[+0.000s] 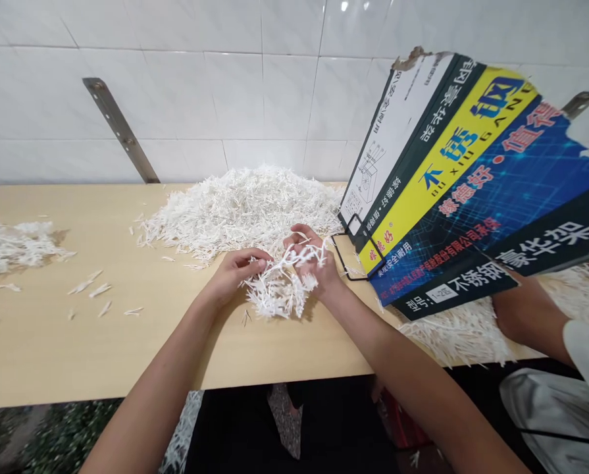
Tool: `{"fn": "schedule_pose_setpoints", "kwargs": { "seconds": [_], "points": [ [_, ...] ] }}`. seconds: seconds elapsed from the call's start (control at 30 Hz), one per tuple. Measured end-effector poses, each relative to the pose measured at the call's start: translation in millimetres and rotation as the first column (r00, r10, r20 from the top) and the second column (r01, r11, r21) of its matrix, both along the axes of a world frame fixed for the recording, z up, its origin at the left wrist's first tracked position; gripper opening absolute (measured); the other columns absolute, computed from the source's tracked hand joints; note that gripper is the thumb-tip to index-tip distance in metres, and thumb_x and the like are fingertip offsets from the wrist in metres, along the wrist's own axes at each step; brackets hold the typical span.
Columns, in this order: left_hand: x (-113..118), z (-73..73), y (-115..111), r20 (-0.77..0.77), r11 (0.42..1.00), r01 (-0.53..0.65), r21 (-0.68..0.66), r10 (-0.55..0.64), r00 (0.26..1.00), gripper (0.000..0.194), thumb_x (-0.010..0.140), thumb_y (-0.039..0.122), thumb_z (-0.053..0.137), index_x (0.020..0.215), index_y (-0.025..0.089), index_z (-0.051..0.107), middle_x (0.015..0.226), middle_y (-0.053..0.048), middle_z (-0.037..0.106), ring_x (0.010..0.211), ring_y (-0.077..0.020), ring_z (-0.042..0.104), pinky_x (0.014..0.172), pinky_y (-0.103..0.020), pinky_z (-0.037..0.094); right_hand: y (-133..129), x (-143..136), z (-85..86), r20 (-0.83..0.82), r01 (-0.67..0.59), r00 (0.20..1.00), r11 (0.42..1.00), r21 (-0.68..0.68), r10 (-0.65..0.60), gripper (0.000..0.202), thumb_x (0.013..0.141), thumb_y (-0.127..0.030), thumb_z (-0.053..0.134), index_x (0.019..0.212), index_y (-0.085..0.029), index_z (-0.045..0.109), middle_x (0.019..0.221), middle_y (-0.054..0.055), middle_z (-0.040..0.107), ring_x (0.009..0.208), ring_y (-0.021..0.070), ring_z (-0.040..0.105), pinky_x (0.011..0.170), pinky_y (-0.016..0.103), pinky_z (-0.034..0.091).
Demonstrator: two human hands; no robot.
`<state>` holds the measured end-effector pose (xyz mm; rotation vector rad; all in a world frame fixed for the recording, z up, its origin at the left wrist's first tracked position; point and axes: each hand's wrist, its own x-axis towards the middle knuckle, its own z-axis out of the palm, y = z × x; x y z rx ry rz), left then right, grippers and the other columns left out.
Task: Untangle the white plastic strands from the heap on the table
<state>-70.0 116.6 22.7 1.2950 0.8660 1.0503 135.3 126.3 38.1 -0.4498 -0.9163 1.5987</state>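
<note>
Our forearms (pixel 149 378) reach over a pale, flat wood-toned table (pixel 77 349); before its heap of short white strands (pixel 245 204), our left hand (pixel 237 271) pinches a branching white clump (pixel 277 294); our half-curled right hand (pixel 324 270) touches it, grip unclear.

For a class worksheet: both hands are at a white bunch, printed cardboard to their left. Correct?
Wrong side: in the head view the printed cardboard stands to their right. The left hand and right hand are at the white bunch.
</note>
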Motion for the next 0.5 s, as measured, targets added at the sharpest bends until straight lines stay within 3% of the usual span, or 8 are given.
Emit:
{"fn": "schedule_pose_setpoints", "kwargs": {
  "seconds": [0.13,0.27,0.4,0.5],
  "points": [
    [-4.7,-0.2,6.7,0.124,0.986,-0.166,-0.009,0.166,0.978,0.029,0.071,0.037,0.089,0.088,0.017,0.076,0.076,-0.004,0.069,0.058,-0.0128,0.058,0.052,-0.025,0.044,3.7,4.8,1.4,-0.079,-0.030,0.996,0.999,-0.016,0.029,0.042,0.068,-0.016,0.069,0.109,-0.020,0.060,0.067,-0.003,0.056,0.067,0.0169,0.056,0.059,0.029,0.049],
    [-4.6,-4.3,12.1,0.298,0.969,-0.246,-0.001,0.235,0.925,0.025,0.072,0.031,0.087,0.090,0.019,0.074,0.080,-0.003,0.068,0.065,-0.0126,0.060,0.056,-0.023,0.047,1.3,1.5,2.1,-0.052,-0.045,0.998,0.999,-0.013,0.044,0.038,0.071,-0.021,0.069,0.108,-0.020,0.060,0.056,-0.006,0.048,0.062,0.0167,0.052,0.055,0.028,0.045],
    [-5.6,-3.8,14.3,0.446,0.928,-0.373,0.015,0.328,0.833,0.027,0.069,0.024,0.088,0.089,0.022,0.069,0.086,0.000,0.064,0.071,-0.0115,0.061,0.066,-0.024,0.053,-3.5,-0.6,3.6,0.189,-0.099,0.979,0.992,0.083,0.082,0.028,0.077,-0.030,0.074,0.101,-0.020,0.063,0.049,-0.009,0.041,0.048,0.0109,0.038,0.048,0.023,0.032],
    [-11.5,-0.8,14.6,0.510,0.890,-0.456,0.000,0.392,0.766,0.034,0.069,0.026,0.089,0.092,0.026,0.064,0.088,0.002,0.063,0.074,-0.0127,0.063,0.074,-0.029,0.057,-8.9,-2.6,5.0,0.471,-0.176,0.877,0.975,0.134,0.094,0.028,0.078,-0.036,0.080,0.096,-0.019,0.066,0.047,-0.012,0.038,0.044,0.0067,0.026,0.045,0.022,0.022]
  ]
}}
